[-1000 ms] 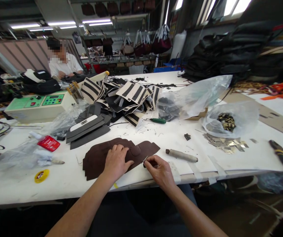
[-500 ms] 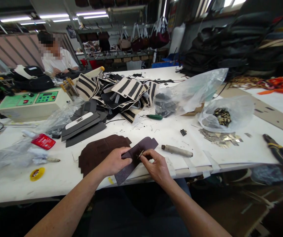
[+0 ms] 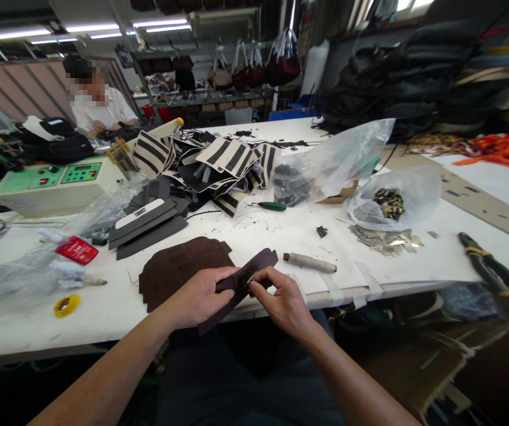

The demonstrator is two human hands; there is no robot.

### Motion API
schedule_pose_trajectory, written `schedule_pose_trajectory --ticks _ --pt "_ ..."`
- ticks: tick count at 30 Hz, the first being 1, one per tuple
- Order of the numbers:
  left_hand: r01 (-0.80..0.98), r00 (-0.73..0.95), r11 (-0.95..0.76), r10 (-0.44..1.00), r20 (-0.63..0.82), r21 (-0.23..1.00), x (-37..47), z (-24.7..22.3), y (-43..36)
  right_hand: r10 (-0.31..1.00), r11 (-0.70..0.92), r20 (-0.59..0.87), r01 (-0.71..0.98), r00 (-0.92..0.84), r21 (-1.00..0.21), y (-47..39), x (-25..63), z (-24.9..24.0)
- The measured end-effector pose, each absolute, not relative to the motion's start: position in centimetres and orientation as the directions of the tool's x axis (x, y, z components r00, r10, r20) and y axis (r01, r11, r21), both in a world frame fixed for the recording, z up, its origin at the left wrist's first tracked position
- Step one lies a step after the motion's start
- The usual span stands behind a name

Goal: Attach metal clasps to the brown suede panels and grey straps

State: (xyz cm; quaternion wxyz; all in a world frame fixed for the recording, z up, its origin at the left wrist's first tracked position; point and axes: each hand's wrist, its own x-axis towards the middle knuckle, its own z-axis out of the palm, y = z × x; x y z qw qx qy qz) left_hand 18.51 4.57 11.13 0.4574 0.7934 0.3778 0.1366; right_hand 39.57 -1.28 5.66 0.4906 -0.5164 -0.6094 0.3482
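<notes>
My left hand [image 3: 205,296] grips a dark brown leather strip [image 3: 261,260] at its middle, thumb on top. My right hand [image 3: 281,296] pinches a small brass-coloured metal piece [image 3: 250,278] against the strip's face, near its upper right part. The strip slants over the table's front edge. Behind my left hand, a larger dark brown leather piece [image 3: 178,266] lies flat on the white table [image 3: 121,319]. A grey-wrapped tool handle [image 3: 311,262] rests to the right of my right hand.
Striped pieces [image 3: 227,157] are heaped in the middle. A green-handled tool [image 3: 272,206], a bag of metal parts [image 3: 389,204], metal plates [image 3: 385,239] and pliers [image 3: 489,263] lie further right. At left are yellow tape [image 3: 67,306], a red bottle [image 3: 77,249] and a machine [image 3: 54,183]. A person [image 3: 103,109] sits beyond.
The leather strip is tilted more, so its face looks narrower. Both hands keep their hold. The whole view has shifted slightly, with the table items a little further left.
</notes>
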Motion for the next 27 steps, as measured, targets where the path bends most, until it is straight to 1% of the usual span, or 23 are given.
schedule_pose_trajectory --ticks 2,5,10,13,16,18,19,22,27 --pt "0.477 0.691 -0.352 0.717 -0.095 0.805 18.6 11.6 4.0 0.976 0.208 0.216 0.285 -0.004 -0.936 -1.8 39.8 6.3" --pt "0.472 0.702 -0.392 0.709 -0.068 0.790 18.9 12.5 3.1 0.981 0.194 0.189 0.266 -0.046 -0.944 -2.5 40.2 7.2" --pt "0.463 0.706 -0.382 0.705 -0.072 0.800 19.5 13.4 1.9 0.975 0.218 0.203 0.236 -0.088 -0.947 -3.5 40.7 8.0" --pt "0.411 0.692 -0.290 0.716 -0.089 0.864 19.5 13.2 1.6 0.982 0.184 0.176 0.163 -0.061 -0.969 -4.2 41.0 7.9" --pt "0.337 0.671 -0.076 0.718 -0.183 0.939 19.3 12.8 1.3 0.984 0.173 0.171 0.063 -0.046 -0.983 -4.9 41.4 7.5" --pt "0.303 0.663 0.061 0.703 -0.257 0.951 19.1 12.8 1.2 0.980 0.194 0.192 0.045 -0.047 -0.980 -5.3 41.7 7.3" --pt "0.291 0.660 0.104 0.697 -0.278 0.951 19.1 12.9 1.1 0.978 0.207 0.205 0.048 -0.048 -0.977 -5.5 41.8 7.3" --pt "0.277 0.663 0.144 0.687 -0.297 0.950 19.2 13.4 0.9 0.972 0.236 0.234 0.064 -0.035 -0.970 -5.8 41.9 7.5" --pt "0.329 0.652 0.071 0.705 -0.281 0.942 19.8 13.9 0.7 0.969 0.246 0.248 0.125 0.004 -0.961 -6.0 41.9 8.2"
